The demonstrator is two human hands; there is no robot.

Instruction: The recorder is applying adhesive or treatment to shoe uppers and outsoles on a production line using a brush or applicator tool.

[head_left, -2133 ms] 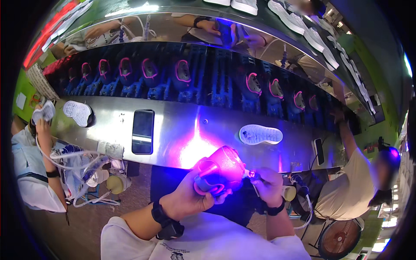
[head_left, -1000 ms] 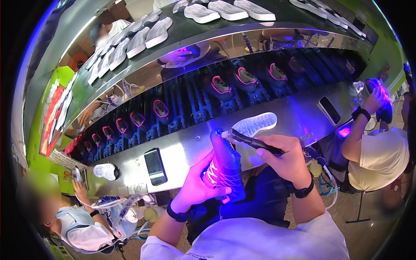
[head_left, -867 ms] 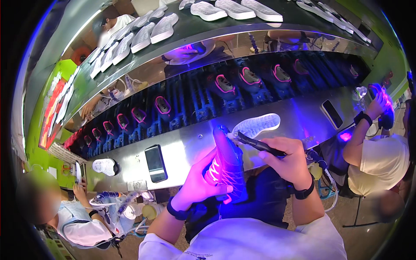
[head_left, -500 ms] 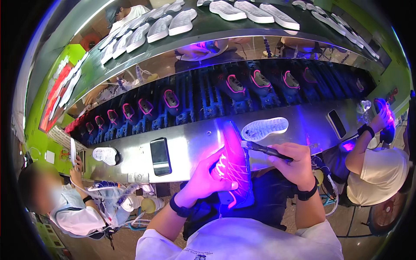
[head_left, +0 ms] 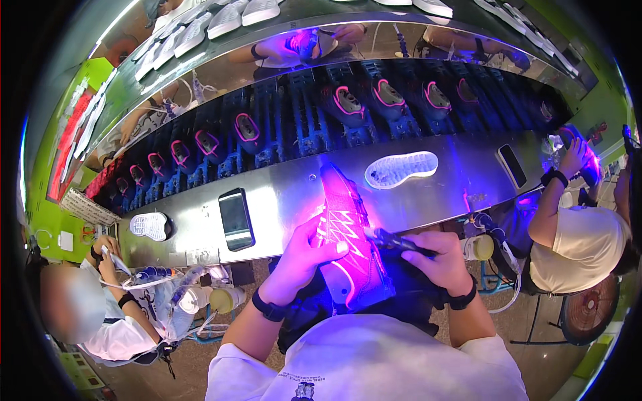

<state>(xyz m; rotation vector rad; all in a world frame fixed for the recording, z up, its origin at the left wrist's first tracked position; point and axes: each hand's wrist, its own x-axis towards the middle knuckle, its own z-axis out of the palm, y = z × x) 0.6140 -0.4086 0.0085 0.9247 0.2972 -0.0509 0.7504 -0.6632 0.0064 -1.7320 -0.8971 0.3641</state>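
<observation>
A shoe upper [head_left: 346, 230] with zigzag white laces, glowing pink under violet light, is tilted over my lap with its toe pointing away. My left hand [head_left: 302, 257] grips it at the lace side, thumb across the upper. My right hand [head_left: 438, 259] is closed round the dark handle of a brush [head_left: 398, 242]. The pale bristles touch the right side of the shoe, around its middle. Beyond the shoe a white sole [head_left: 402, 170] lies on the metal bench, tread pattern up.
The metal bench [head_left: 281, 190] carries a phone [head_left: 236, 222], another phone [head_left: 511, 166] and a white sole [head_left: 148, 226]. Behind it runs a blue slatted conveyor [head_left: 309, 120] with several dark shoes. White soles line the upper shelf. Co-workers sit left and right.
The brush has moved nearer to me along the shoe's side. The shoe has turned so that more of its laced face shows. The left co-worker's hands have come together lower down.
</observation>
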